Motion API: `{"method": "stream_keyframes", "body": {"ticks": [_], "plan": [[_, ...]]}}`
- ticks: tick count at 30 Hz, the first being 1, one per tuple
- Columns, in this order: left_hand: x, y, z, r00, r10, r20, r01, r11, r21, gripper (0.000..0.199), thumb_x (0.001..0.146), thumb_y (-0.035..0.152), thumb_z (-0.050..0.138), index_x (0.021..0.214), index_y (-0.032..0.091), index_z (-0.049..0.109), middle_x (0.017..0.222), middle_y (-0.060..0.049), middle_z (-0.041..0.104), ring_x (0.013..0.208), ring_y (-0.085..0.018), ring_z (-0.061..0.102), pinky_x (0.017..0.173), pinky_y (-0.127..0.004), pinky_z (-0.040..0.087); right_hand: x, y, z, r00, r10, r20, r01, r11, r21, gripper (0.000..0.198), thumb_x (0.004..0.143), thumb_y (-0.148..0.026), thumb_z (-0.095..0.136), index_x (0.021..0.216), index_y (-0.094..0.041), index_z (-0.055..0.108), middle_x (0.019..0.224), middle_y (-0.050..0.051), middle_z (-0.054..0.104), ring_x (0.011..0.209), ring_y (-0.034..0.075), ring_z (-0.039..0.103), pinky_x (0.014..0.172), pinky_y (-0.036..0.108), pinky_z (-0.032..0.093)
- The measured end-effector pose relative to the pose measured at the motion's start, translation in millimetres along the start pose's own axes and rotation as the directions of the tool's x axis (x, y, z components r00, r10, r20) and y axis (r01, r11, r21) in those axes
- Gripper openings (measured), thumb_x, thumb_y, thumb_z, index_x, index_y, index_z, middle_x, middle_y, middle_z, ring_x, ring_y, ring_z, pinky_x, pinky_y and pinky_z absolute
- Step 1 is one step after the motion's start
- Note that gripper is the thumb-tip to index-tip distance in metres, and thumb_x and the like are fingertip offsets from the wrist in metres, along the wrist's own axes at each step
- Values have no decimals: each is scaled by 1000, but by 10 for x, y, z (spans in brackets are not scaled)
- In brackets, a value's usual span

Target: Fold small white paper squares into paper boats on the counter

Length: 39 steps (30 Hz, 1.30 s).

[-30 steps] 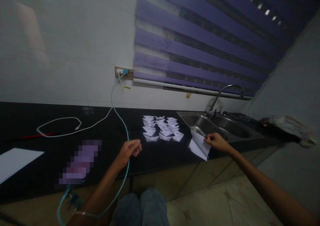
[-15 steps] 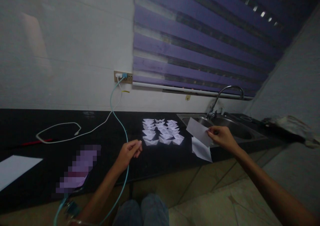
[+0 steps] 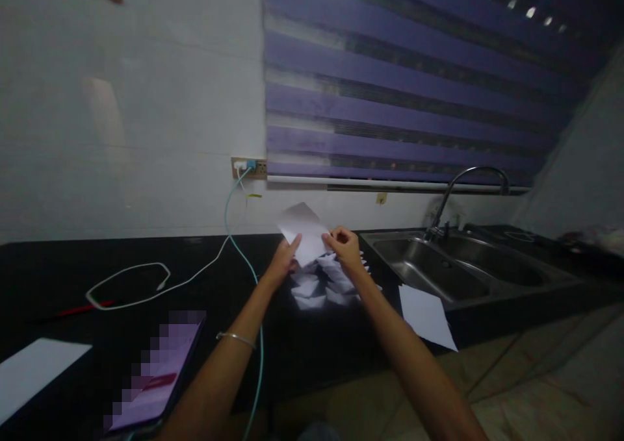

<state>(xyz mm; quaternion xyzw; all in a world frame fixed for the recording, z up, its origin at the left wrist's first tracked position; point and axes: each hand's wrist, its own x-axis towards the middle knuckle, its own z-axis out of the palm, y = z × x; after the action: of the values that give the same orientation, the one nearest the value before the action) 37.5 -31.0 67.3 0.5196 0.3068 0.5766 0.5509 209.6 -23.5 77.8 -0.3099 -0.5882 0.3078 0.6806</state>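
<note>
A white sheet of paper (image 3: 304, 230) is held up between my two hands, over the middle of the dark countertop. My left hand (image 3: 284, 259) pinches its lower left side, thumb on top. With thumb and finger, my right hand (image 3: 345, 243) grips its right edge. Behind and below them stand several folded paper boats (image 3: 308, 289) in rows, partly hidden by my hands and right forearm. More white paper (image 3: 426, 314) lies on the counter to the right, in front of the sink.
A double steel sink (image 3: 429, 265) with a curved faucet (image 3: 453, 188) is at the right. On the left are a phone (image 3: 156, 382), white paper (image 3: 39, 369), a red thin object (image 3: 82, 309) and a white cable (image 3: 131, 265). A teal cable (image 3: 244, 249) runs from the wall socket past my left arm.
My right hand has brought the sheet from beside the sink to the middle. My left hand has moved up and taken hold of it. The view has shifted slightly.
</note>
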Motion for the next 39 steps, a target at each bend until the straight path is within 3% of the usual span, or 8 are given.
{"method": "stream_keyframes", "body": {"ticks": [3, 8, 12, 17, 25, 28, 33, 39], "plan": [[207, 0, -86, 987, 85, -139, -87, 996, -3, 50, 67, 49, 79, 97, 12, 63, 75, -6, 71, 68, -19, 66, 58, -25, 50, 153, 162, 101, 988, 116, 101, -122, 991, 60, 42, 62, -39, 81, 75, -21, 46, 64, -7, 55, 52, 8, 47, 50, 19, 37], [329, -121, -188, 995, 86, -54, -84, 996, 24, 51, 62, 45, 83, 96, 11, 66, 80, -8, 74, 72, -21, 68, 63, -26, 52, 373, 404, 97, 908, 260, 328, -278, 960, 9, 53, 64, -42, 79, 107, -18, 58, 81, 2, 70, 61, 14, 60, 53, 24, 46], [352, -279, -275, 999, -33, 25, 32, 999, 15, 55, 70, 63, 70, 95, 15, 66, 70, -7, 71, 63, -20, 67, 54, -27, 50, 462, 689, 57, 934, 168, 315, -165, 986, -37, 37, 66, -38, 77, 93, -14, 69, 84, 3, 71, 72, 16, 62, 65, 26, 49], [362, -356, -396, 959, -217, 180, 231, 971, -57, 82, 73, 87, 39, 108, 17, 64, 76, -12, 72, 69, -27, 69, 54, -33, 51, 354, 756, 2, 950, 105, 293, -80, 992, -94, 24, 73, -32, 68, 90, -17, 76, 84, 3, 73, 76, 18, 63, 70, 28, 48], [66, -217, -400, 800, -368, 474, 469, 876, -110, 67, 84, 70, 45, 123, 17, 58, 106, -18, 72, 88, -31, 72, 63, -35, 55, 72, 479, 106, 930, -74, 361, 95, 995, -41, 21, 73, -22, 69, 93, -25, 78, 103, 5, 73, 99, 21, 66, 91, 37, 48], [-10, -220, -388, 846, -359, 394, 437, 890, -127, 49, 85, 50, 59, 119, 15, 61, 101, -15, 73, 82, -29, 73, 64, -36, 58, 19, 447, 154, 933, -45, 357, 76, 994, -75, 23, 77, -20, 65, 95, -26, 76, 105, 5, 72, 102, 21, 65, 93, 39, 48], [13, -295, -308, 970, -235, 65, 240, 968, -79, 45, 81, 47, 67, 108, 11, 66, 85, -11, 73, 65, -21, 69, 49, -27, 55, -34, 476, 183, 948, -41, 316, 70, 994, -82, 30, 72, -13, 63, 97, -25, 74, 107, 4, 71, 105, 21, 63, 96, 40, 46], [99, -374, -288, 977, -27, -211, 45, 996, 78, 46, 69, 47, 79, 95, 11, 68, 75, -6, 71, 55, -14, 63, 44, -21, 48, -8, 611, 204, 967, 195, 167, -213, 973, 94, 25, 80, -33, 60, 103, -25, 68, 108, 4, 71, 98, 21, 65, 79, 34, 52]]}}
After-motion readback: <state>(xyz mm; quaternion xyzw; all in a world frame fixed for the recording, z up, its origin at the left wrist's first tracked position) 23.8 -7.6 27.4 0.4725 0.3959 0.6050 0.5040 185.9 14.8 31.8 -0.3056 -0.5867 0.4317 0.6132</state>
